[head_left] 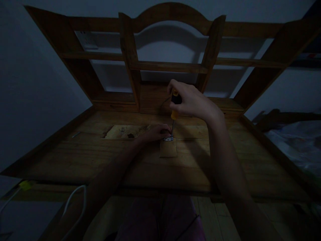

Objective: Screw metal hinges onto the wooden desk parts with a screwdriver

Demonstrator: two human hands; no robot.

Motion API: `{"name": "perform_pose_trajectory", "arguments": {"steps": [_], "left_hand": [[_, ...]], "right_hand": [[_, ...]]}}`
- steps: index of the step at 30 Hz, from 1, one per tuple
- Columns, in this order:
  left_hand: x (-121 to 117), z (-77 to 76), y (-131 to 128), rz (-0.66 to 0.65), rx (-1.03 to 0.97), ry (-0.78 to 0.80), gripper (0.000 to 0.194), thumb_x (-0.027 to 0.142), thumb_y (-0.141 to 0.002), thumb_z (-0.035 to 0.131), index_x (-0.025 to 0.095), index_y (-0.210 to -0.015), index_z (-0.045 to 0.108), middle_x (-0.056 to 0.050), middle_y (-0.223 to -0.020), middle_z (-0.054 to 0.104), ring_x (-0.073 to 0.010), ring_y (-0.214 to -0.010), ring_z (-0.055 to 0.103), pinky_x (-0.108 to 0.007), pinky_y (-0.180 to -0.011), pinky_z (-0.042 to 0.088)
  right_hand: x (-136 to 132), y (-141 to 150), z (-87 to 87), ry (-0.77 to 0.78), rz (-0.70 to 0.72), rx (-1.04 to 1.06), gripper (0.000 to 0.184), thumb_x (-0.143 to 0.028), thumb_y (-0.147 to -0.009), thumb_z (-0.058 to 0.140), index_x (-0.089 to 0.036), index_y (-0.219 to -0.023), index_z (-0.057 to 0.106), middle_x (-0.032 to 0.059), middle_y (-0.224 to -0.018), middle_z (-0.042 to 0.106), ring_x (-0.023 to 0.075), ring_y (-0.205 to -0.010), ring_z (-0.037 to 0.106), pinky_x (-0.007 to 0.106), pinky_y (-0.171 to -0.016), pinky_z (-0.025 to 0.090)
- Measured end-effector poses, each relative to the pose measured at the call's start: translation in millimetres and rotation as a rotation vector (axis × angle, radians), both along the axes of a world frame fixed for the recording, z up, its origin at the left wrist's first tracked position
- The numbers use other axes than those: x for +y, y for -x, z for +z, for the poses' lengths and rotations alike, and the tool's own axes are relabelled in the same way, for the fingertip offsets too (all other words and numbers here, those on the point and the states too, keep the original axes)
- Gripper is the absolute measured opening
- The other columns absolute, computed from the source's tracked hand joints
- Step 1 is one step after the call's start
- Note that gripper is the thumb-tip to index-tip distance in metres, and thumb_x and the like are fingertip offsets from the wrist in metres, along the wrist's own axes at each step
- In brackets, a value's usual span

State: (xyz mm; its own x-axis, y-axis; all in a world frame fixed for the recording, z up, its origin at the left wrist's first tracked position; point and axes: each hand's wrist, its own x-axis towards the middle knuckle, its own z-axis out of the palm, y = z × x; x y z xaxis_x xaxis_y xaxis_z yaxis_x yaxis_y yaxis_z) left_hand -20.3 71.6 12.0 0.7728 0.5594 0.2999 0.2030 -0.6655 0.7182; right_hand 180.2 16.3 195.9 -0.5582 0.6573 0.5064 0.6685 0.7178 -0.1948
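My right hand is closed around the handle of a yellow-and-black screwdriver, held upright. Its thin shaft points down, and the tip meets a small metal hinge on the desk. From the left, my left hand reaches in with its fingers curled and pressed at the hinge beside the screwdriver tip. A small square piece of wood lies directly below the hinge, on the near side. Whether a screw sits under the tip is too small and dark to tell.
The wooden desk has a shelf unit with an arched top along its back. A pale wooden strip with dark flaws lies left of my hands, and a thin metal rod farther left. A white cable loops at the front left.
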Motion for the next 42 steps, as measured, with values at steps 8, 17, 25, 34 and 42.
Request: {"name": "perform_pose_trajectory", "arguments": {"steps": [8, 17, 25, 34, 42], "left_hand": [[0.7, -1.2, -0.4, 0.019, 0.008, 0.006, 0.02, 0.036, -0.094, 0.065, 0.017, -0.099, 0.07, -0.005, -0.101, 0.07, -0.0188, -0.096, 0.066, -0.03, -0.089, 0.05], [-0.6, 2.8, -0.5, -0.009, -0.004, 0.028, 0.02, 0.035, -0.094, 0.065, 0.016, -0.097, 0.072, -0.006, -0.099, 0.07, -0.0185, -0.093, 0.065, -0.03, -0.086, 0.05], [1.3, -0.8, -0.2, -0.002, -0.022, 0.015, 0.018, 0.032, -0.093, 0.066, 0.016, -0.098, 0.071, -0.006, -0.1, 0.071, -0.0183, -0.093, 0.065, -0.03, -0.087, 0.05], [1.7, -0.9, -1.6, 0.002, -0.01, 0.03, 0.017, 0.033, -0.092, 0.066, 0.017, -0.097, 0.071, -0.005, -0.099, 0.07, -0.0183, -0.094, 0.065, -0.03, -0.087, 0.05], [-1.5, 3.6, -0.8, 0.005, 0.004, 0.038, 0.019, 0.033, -0.092, 0.066, 0.016, -0.098, 0.07, -0.006, -0.099, 0.07, -0.0179, -0.093, 0.065, -0.03, -0.086, 0.05]], "right_hand": [[-2.3, 1.4, 0.4, 0.041, -0.052, 0.004, 0.032, -0.023, -0.081, 0.063, -0.026, -0.108, 0.049, 0.0058, -0.108, 0.061, 0.0275, -0.097, 0.057, 0.045, -0.089, 0.045], [-4.3, -2.5, 3.5, 0.093, 0.038, -0.021, 0.039, -0.018, -0.076, 0.065, -0.027, -0.111, 0.049, 0.005, -0.113, 0.062, 0.0269, -0.101, 0.057, 0.041, -0.088, 0.045], [-0.8, -1.3, 0.1, 0.049, -0.024, -0.014, 0.035, -0.02, -0.08, 0.065, -0.027, -0.11, 0.049, 0.0049, -0.109, 0.061, 0.0293, -0.103, 0.058, 0.046, -0.091, 0.045], [-1.8, 1.9, -1.0, 0.056, -0.021, -0.001, 0.032, -0.026, -0.083, 0.067, -0.028, -0.109, 0.049, 0.0052, -0.11, 0.06, 0.0302, -0.105, 0.057, 0.048, -0.091, 0.045], [-4.9, -2.7, 3.2, 0.109, 0.026, -0.025, 0.039, -0.018, -0.076, 0.067, -0.028, -0.108, 0.048, 0.0046, -0.113, 0.06, 0.0284, -0.102, 0.058, 0.044, -0.088, 0.046]]}}
